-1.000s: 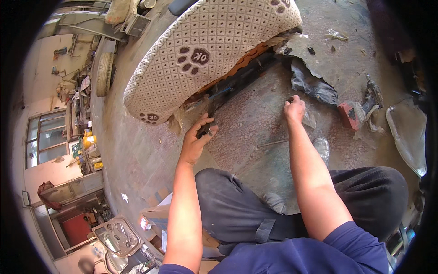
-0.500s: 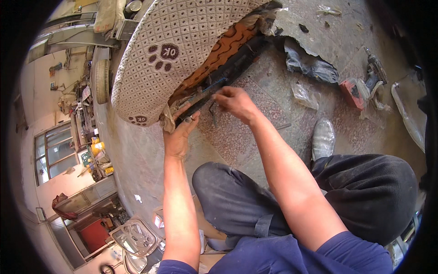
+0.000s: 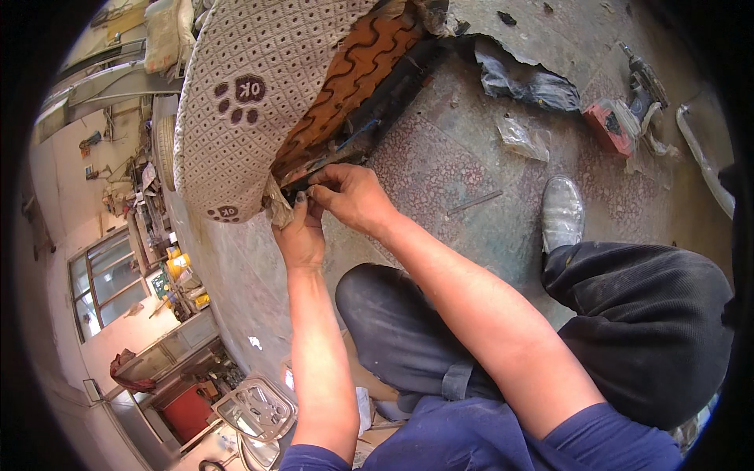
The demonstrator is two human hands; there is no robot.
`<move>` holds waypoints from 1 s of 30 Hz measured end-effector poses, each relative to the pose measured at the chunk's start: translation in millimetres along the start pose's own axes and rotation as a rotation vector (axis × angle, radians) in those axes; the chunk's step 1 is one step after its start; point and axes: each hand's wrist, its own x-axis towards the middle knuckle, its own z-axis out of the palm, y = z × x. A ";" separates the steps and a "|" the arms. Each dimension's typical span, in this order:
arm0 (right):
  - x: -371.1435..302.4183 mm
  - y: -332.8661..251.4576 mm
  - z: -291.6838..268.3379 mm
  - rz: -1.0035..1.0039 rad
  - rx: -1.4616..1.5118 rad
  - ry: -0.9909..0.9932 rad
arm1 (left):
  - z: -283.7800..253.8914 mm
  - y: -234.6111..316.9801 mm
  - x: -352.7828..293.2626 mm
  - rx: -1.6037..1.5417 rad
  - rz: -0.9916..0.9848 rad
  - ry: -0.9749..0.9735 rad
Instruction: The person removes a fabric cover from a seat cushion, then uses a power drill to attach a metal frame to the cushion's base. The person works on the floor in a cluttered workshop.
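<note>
A large beige quilted cover (image 3: 236, 133) with brown paw prints lies at the upper left, over an orange lining (image 3: 349, 74) with dark wavy lines. Along its right side runs a dark bar (image 3: 397, 86). My left hand (image 3: 300, 242) is closed round the bar's near end, thumb on top, beside a crumpled tan flap (image 3: 278, 206). Close against it, my right hand (image 3: 355, 196) is bent over the same end with its fingertips pinched together. Whatever lies between those fingertips is hidden.
A thin rod (image 3: 475, 202) lies on the stone floor to the right. Beyond it are clear plastic wrap (image 3: 524, 140), a dark crumpled sheet (image 3: 526, 82), a red box (image 3: 609, 125) and a drill-like tool (image 3: 646, 82). A tyre (image 3: 165, 149) stands at the left.
My right hand has moved left and nearer, from beside the bar to my left hand at its end. The small dark bent piece under its fingers is now out of sight.
</note>
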 end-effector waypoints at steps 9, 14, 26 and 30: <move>-1.4 -12.2 -2.5 -0.102 -0.030 0.107 | 16.1 13.4 3.4 0.033 -0.040 -0.021; -7.5 -18.3 4.2 -0.023 0.038 0.061 | 8.5 13.5 0.7 0.118 -0.023 -0.012; -1.3 -14.5 18.7 -0.235 -0.225 0.232 | 7.5 16.1 -5.3 0.552 0.165 -0.018; -13.0 -16.8 35.2 -0.168 -0.150 0.328 | 7.0 17.6 -10.5 0.610 0.205 -0.004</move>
